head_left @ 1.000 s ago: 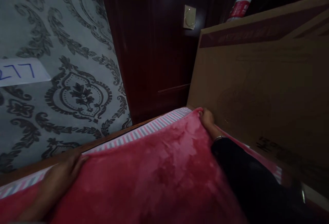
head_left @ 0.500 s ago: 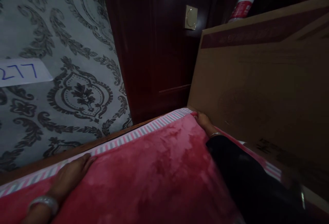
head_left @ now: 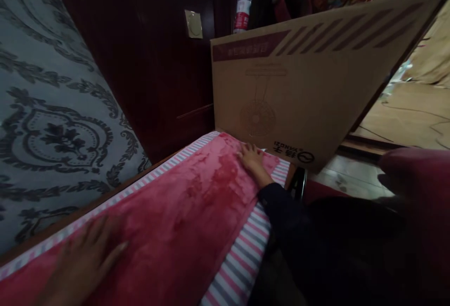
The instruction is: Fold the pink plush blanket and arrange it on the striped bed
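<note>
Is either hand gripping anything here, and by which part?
Nothing is gripped. Both the left hand and right hand lie flat, fingers spread, on the red blanket.

Both hands, the left hand [head_left: 87, 254] and right hand [head_left: 250, 156], lie flat on the red blanket [head_left: 183, 217] beside a big cardboard box [head_left: 298, 90].

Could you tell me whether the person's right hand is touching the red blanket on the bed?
Touching. The head view shows the right hand lying palm-down with its fingers spread flat on the red blanket, near its far corner beside the cardboard box.
</note>
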A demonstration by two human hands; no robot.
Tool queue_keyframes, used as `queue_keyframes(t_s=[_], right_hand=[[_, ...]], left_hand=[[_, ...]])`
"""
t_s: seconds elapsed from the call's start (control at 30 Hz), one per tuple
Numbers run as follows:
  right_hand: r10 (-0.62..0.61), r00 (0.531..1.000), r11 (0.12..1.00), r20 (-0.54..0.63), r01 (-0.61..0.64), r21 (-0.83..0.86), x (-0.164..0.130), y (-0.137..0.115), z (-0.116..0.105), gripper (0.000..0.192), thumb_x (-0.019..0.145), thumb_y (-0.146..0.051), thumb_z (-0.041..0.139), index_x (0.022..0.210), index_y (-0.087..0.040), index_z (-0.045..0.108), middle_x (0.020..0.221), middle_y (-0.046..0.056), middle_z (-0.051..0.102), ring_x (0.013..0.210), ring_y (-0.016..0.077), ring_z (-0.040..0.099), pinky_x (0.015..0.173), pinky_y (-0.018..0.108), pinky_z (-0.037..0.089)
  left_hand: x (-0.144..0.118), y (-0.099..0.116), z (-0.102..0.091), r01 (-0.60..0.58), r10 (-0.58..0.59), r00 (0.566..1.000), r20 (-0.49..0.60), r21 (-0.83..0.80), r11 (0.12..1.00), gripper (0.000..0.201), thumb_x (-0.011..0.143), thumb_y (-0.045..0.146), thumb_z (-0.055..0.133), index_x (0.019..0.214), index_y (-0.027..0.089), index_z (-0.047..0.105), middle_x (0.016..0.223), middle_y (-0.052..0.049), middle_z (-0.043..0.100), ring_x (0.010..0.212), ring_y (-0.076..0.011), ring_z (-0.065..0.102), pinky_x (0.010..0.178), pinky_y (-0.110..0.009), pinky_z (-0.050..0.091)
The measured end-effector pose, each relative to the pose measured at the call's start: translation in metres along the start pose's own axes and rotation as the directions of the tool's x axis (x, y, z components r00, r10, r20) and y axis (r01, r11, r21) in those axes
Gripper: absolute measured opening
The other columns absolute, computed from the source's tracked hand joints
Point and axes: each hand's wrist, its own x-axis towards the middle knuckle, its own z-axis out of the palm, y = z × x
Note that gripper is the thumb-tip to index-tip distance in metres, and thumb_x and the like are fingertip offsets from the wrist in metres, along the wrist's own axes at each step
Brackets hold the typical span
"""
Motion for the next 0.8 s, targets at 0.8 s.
queue_keyframes(t_s=[0.8], right_hand=[[-0.361,0.929,0.930,-0.083,0.365,0.039,-0.167,-0.017,0.014,0.054,0.103,-0.037,0.031,0.149,-0.014,0.050,0.153,0.018,0.047,0.143,0.0335,0.037,0.115,0.056,0.031]], left_hand=[[-0.170,0.122,-0.034,-0.131,0.193,0.954,0.230,-0.259,0.957,0.061,0.099,0.049,0.048,0.157,0.029,0.039,0.167,-0.010,0.029,0.155,-0.0380,0.019,0.122,-0.066,0.021]])
